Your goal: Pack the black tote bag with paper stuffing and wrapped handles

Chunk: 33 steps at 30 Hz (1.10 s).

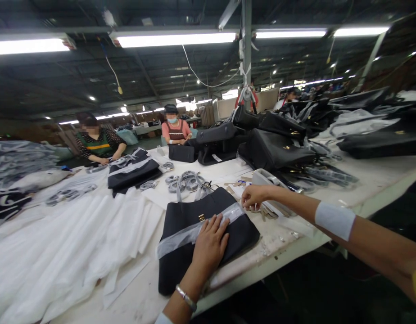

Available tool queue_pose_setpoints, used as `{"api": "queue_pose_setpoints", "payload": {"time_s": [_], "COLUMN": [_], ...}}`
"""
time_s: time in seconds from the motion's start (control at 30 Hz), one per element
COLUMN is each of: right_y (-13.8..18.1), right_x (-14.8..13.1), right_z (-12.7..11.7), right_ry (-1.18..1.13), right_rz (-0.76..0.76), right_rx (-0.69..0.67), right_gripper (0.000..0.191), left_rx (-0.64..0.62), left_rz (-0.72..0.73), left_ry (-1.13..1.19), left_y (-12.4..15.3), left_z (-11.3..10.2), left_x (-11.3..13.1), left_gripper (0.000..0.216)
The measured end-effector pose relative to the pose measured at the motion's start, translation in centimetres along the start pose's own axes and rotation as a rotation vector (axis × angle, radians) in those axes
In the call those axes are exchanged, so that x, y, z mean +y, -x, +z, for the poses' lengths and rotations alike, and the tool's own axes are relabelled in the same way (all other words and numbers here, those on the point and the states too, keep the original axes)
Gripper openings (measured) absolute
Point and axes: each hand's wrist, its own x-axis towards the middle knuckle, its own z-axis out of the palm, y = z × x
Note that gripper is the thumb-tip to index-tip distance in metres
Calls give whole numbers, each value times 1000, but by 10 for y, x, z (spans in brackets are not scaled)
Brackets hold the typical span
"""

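Black bag (184, 213) lay flat at the near edge of the table (296, 245), a clear plastic band (194, 231) wrapped across it just below one gold clasp (201, 218).

At the far left, white sheets (76, 238) were spread in overlapping layers, too many to count. Behind them sat two co-workers: one person (96, 141) at the left with a second banded bag (133, 173) nearby, and another person (174, 128) in the middle with a small bag (181, 153) in front. Between them and the near bag lay a cluster of grey strap coils (184, 180), several, not clearly countable.

The left hand (210, 245) rested palm down on the near bag, fingers spread and flat, touching the band and gripping nothing. It looked like the holding step: the bag was pinned while the other hand reached aside.

The right hand (253, 195) hovered just right of the bag over a scatter of thin card strips (267, 211), fingers curled in a pinch; whether it had hold of one could not be told. Lifting one strip from that scatter would call for a fine fingertip grip, with the flat hand keeping the band smooth.

Beyond stood one grey tray (267, 177), and further right a heap of black bags (278, 144), stacked beyond counting.
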Motion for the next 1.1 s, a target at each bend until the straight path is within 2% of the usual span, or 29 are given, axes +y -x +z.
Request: {"api": "queue_pose_setpoints", "payload": {"time_s": [0.2, 0.37, 0.73, 0.97, 1.1], "right_y": [-5, -11, -10, -12, -20], "right_x": [9, 12, 20, 36, 44], "right_z": [24, 36, 47, 49, 56], "right_ry": [-178, -255, -283, -252, -241], "right_rz": [-11, -30, -127, -253, -268], "right_rx": [104, 177, 305, 332, 365], "right_gripper": [4, 8, 17, 20, 24], "left_rx": [1, 12, 21, 31, 21], "left_rz": [-3, 10, 23, 32, 26], "left_ry": [-28, -35, -44, -32, -29], "left_y": [0, 0, 0, 1, 1], "left_z": [1, 3, 4, 5, 4], "left_x": [0, -1, -1, -2, -2], "left_gripper": [47, 48, 48, 49, 49]}}
